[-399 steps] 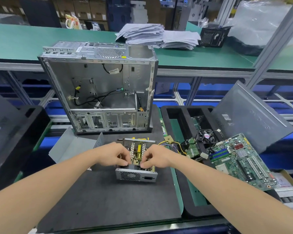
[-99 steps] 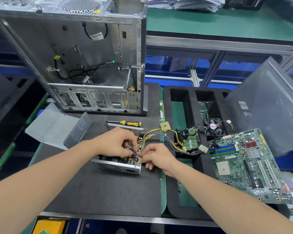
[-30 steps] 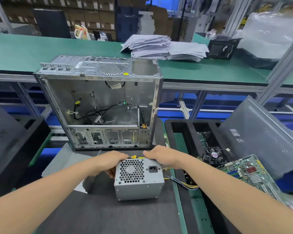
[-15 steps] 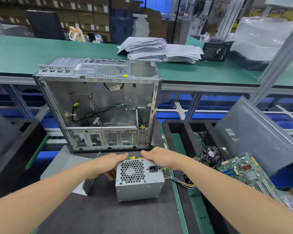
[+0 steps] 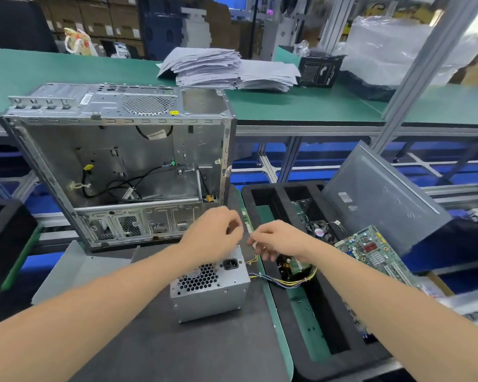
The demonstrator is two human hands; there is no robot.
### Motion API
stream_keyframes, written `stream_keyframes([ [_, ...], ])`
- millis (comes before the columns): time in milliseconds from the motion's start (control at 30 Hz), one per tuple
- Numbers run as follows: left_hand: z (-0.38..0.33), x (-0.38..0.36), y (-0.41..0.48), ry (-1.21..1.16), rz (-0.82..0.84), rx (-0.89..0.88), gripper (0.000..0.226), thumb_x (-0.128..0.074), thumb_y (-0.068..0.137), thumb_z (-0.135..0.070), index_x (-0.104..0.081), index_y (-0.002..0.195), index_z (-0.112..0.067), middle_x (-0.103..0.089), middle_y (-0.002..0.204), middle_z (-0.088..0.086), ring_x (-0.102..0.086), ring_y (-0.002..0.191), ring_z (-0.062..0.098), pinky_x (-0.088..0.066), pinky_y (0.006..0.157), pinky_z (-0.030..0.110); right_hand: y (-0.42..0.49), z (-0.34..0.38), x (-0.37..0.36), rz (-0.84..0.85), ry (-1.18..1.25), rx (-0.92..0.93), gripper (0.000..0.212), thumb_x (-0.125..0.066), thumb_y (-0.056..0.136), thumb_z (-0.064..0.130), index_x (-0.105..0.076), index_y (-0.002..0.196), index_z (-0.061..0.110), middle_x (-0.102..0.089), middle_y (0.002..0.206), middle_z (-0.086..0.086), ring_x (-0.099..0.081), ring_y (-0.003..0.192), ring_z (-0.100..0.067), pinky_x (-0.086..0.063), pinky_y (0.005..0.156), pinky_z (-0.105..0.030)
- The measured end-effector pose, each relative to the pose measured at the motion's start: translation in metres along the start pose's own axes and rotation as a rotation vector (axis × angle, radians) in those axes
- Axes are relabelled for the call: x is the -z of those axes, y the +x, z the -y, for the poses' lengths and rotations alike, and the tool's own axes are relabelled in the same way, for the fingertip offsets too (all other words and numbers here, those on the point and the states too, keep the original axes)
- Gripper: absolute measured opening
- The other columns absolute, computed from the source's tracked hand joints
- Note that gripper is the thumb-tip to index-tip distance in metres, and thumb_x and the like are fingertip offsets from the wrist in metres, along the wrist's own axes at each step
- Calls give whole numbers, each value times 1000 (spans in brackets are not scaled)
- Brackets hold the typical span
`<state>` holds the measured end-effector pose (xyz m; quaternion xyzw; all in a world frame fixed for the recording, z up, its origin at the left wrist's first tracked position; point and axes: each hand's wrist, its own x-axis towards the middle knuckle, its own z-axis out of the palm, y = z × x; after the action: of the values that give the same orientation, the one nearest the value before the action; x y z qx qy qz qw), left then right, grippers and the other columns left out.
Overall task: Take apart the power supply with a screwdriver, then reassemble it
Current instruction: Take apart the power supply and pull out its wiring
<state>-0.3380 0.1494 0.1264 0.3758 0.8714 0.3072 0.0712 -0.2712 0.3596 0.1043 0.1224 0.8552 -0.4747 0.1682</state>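
The power supply (image 5: 210,288) is a closed grey metal box on the dark mat, with its honeycomb grille and black socket facing me. Its yellow and blue wire bundle (image 5: 287,282) runs right into the black foam tray (image 5: 293,351). My left hand (image 5: 213,235) hovers just above the box's far edge with curled fingers. My right hand (image 5: 276,241) is close beside it, thumb and forefinger pointing at the left hand. Whether either hand holds something is hidden. No screwdriver shows.
The open computer case (image 5: 122,166) stands just behind the hands. A bent grey metal sheet (image 5: 80,268) lies at left. In and beside the tray are a fan (image 5: 319,231), a motherboard (image 5: 375,252) and a leaning side panel (image 5: 384,197). Papers (image 5: 218,67) sit on the far bench.
Both hands have lifted off the top of the power supply and come together above its far right corner. The box has turned slightly, with its socket end further from me.
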Motion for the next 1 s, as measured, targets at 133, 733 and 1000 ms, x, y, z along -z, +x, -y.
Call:
stream_keyframes([
  [133,-53,-43,16,-37,119,-122,16,-57,95,-27,-70,99,-20,-64,94,-3,-60,91,18,-49,82,35,-30,-29,18,-80,23,-26,20,-55,97,21,-69,88,9,-72,80,-8,-67,68,-20,-50,56,-27],
  [733,-69,-202,20,95,578,241,53,-42,95,1,-69,134,-21,-67,126,14,-73,91,35,-61,87,44,-33,-170,13,87,-515,-281,27,-52,105,9,-70,124,2,-71,118,-17,-69,107,-33,-55,90,-38],
  [1000,-45,-212,34,45,395,301,51,-58,92,-7,-67,138,-26,-69,135,-1,-65,124,17,-53,106,37,-3,-175,-30,195,-869,-274,41,-49,108,18,-48,145,-1,-53,142,-17,-54,132,-35,-39,111,-39],
])
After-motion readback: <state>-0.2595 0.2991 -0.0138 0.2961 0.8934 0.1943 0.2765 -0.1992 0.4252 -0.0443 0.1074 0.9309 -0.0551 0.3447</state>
